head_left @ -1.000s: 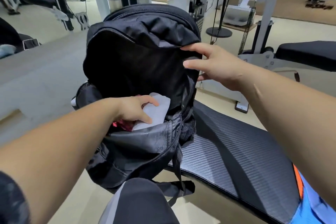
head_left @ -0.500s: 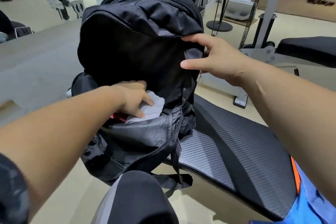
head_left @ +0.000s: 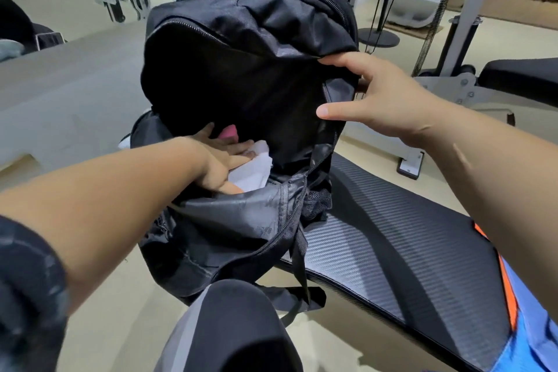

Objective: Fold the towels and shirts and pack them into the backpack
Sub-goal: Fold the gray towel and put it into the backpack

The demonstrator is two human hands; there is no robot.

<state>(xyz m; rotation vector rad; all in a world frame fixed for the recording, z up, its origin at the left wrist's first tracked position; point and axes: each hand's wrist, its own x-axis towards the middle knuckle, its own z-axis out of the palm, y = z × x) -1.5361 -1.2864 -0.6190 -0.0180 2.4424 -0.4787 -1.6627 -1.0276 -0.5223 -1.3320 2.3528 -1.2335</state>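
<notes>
The big black fabric backpack (head_left: 250, 75) stood open on the dark ribbed bench (head_left: 392, 235). The left hand (head_left: 223, 163) lay flat inside it, fingers spread — pressing on a white folded cloth (head_left: 256, 169). The right hand (head_left: 383, 100) pinched the bag's open edge.

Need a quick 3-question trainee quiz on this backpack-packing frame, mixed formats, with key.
1. True or false: the backpack is zipped shut.
2. Multiple choice: the left hand is (A) resting on the bench, (B) inside the backpack's opening on a white folded cloth, (C) lifting a strap.
3. Fill in: the right hand holds the backpack's ______ edge, keeping it open.

Key: 1 false; 2 B; 3 right. The backpack stands on the end of the padded bench, and something pink shows inside beyond the left hand.
</notes>
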